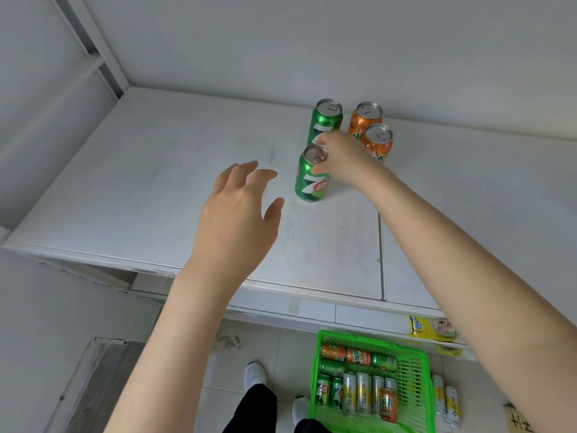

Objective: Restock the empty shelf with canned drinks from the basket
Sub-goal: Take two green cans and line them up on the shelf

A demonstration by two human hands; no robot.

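Four cans upright on the white shelf (156, 189), upper centre of the frame. Two green cans on the left of the group: rear green can (324, 120) and front green can (312, 175). Two orange cans on the right: rear orange can (365, 118), front orange can (379, 142), touching or nearly so.

Right hand (342, 159) reaches in from the lower right, fingers curled around the upper part of the front green can, thumb side on its right wall. Grip looks closed on it; can base sits on the shelf, as far as I can tell. The hand covers the lower part of the rear green can and part of the front orange can.

Left hand (240, 214) centre frame, above the shelf, fingers spread and slightly curled, holding nothing, just left of the front green can, not touching it.

Green basket (421, 385) on the floor, lower right of the frame, below the shelf edge. Inside: mixed cans lying down, green, orange and silver-yellow. Two more silver-yellow cans (445, 401) lie on the floor just right of the basket.

White shoes (254, 375) and dark trousers at bottom centre.
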